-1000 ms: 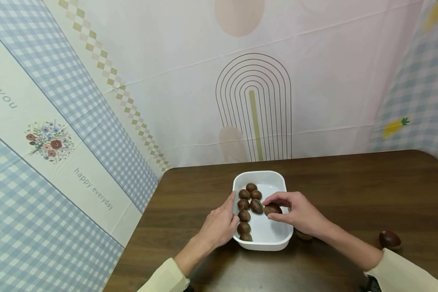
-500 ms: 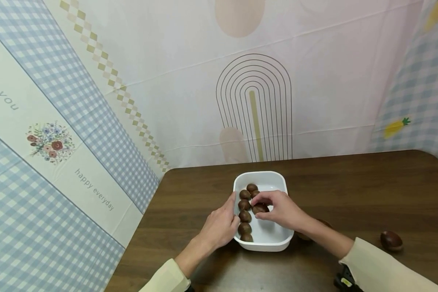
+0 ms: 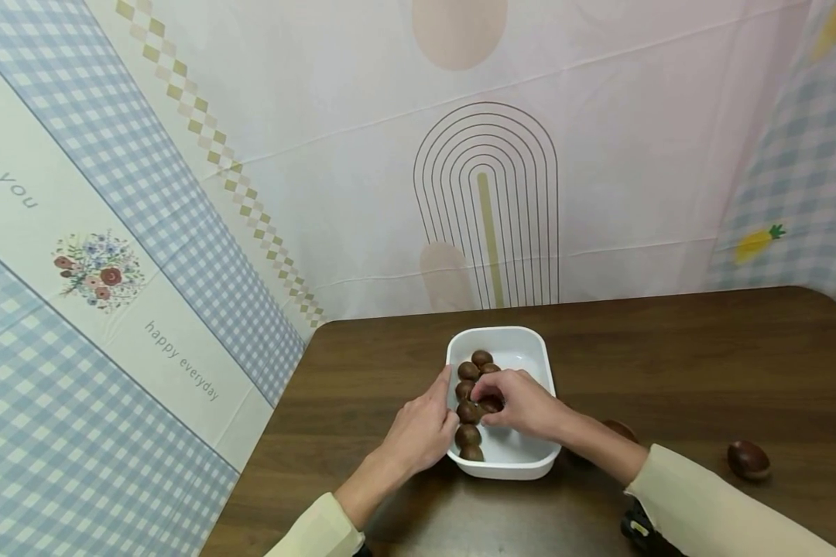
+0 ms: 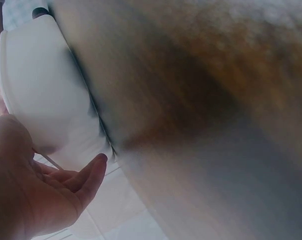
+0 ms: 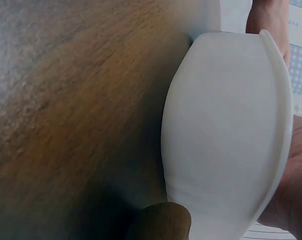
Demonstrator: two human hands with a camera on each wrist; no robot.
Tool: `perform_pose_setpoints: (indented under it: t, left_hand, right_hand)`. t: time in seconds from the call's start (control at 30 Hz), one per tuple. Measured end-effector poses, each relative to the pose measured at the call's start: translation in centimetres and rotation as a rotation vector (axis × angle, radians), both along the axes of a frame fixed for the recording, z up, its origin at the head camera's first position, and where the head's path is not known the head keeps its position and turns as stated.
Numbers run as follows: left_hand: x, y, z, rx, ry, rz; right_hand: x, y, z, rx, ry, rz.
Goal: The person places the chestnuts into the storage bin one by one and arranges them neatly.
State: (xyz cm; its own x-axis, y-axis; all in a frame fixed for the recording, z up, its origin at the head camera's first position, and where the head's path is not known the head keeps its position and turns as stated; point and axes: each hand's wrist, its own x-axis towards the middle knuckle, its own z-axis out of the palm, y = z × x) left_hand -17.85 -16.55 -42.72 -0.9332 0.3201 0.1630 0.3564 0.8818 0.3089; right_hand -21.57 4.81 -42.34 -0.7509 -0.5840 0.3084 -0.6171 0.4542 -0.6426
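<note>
A white dish (image 3: 533,348) stands on the brown table (image 3: 669,363) and holds several brown chestnuts (image 3: 481,357) in a row along its left side. My right hand (image 3: 522,404) reaches into the dish and pinches one chestnut (image 3: 491,404) just beside that row. My left hand (image 3: 421,429) rests against the dish's left wall, thumb up along the rim. The left wrist view shows that hand (image 4: 46,200) relaxed beside the white wall (image 4: 36,90). In the right wrist view the dish's outer wall (image 5: 225,125) fills the frame.
Two loose chestnuts lie on the table right of the dish, one (image 3: 620,429) behind my right forearm, another (image 3: 748,459) farther right; one (image 5: 160,222) shows under the right wrist. Patterned cloth (image 3: 181,232) hangs behind the table and to its left.
My right hand has carried the chestnut leftward across the dish, from its right half to beside the row. The left hand has stayed on the dish.
</note>
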Motion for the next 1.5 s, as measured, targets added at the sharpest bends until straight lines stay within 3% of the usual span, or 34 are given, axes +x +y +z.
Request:
perform_pose_setpoints:
  t: [0.53,0.63,0.83,0.93,1.13,1.5]
  left_hand:
    - [-0.1,0.0,-0.1,-0.012,0.017,-0.002]
    - [0.0,0.0,-0.1,-0.011,0.011,0.001]
    - [0.0,0.0,-0.2,-0.009,0.012,-0.001]
    - [0.1,0.0,-0.1,-0.008,0.013,0.001]
    - [0.0,0.0,-0.2,-0.003,0.014,0.001]
    - [0.0,0.1,-0.1,0.007,0.010,0.002]
  right_hand:
    - [-0.1,-0.4,-0.4,-0.042,-0.059,0.004]
    - [-0.1,-0.5,-0.5,-0.107,-0.084,-0.004]
    - [0.0,0.0,0.0,-0.362,-0.212,-0.063]
    - [0.1,0.7,0.7,-0.441,-0.245,-0.087]
    - [-0.1,2.2,1.7,-0.505,-0.252,-0.112]
    - [-0.1,5.7,2.1,-0.555,-0.256,-0.128]
